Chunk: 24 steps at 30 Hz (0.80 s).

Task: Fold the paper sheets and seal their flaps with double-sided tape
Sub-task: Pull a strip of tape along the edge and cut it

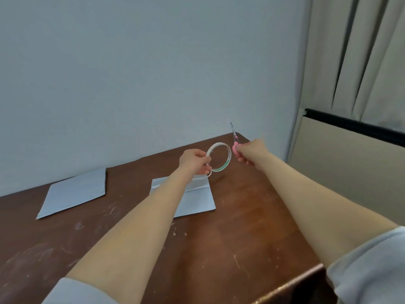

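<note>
Pink-handled scissors (234, 137), tips up, in gripping right hand (252, 152); tape roll (229, 157) on edge in pinching left hand (192, 160)

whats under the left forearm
A folded paper sheet lying on the table. The forearm crosses over its left part, so the flap there cannot be seen.

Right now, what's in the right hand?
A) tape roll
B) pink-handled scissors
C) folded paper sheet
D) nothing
B: the right hand grips the pink-handled scissors, blades pointing up toward the wall, while the left hand pinches the tape roll above the folded paper sheet on the table.
</note>
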Available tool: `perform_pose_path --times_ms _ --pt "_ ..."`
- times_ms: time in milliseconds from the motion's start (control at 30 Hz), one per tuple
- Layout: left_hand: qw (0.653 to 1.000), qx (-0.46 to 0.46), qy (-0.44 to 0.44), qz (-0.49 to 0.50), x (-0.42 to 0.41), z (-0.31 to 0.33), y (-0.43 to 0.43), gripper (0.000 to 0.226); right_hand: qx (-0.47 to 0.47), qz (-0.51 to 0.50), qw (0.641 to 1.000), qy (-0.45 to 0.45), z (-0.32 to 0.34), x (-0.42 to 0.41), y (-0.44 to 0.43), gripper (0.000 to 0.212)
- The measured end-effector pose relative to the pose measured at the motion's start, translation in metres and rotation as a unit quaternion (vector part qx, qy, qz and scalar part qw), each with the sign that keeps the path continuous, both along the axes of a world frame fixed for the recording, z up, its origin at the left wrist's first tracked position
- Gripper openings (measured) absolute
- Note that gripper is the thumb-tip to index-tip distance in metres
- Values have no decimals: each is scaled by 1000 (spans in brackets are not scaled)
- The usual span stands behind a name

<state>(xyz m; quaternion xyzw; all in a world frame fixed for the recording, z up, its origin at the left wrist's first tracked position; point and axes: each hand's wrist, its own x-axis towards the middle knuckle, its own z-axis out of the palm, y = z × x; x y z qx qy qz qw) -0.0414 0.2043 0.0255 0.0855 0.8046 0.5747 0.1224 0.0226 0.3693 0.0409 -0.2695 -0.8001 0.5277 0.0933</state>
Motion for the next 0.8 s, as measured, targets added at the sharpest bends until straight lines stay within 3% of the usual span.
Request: perform_pose_path --times_ms 200,333,433,567,800 --pt "999 27 3 20 7 4 -1 20 -118 48 986 -111 1 54 2 18" --pt "999 32 1 39 6 3 -1 15 -151 114 958 -215 4 67 15 49" --pt "999 30 -1 39 5 2 4 16 -137 171 932 -288 3 69 13 49" --pt "999 32 -2 26 6 1 10 16 -109 177 932 -298 -7 61 -18 52" --pt "999 35 -3 25 5 4 6 8 -116 124 963 -207 -21 46 -52 39"
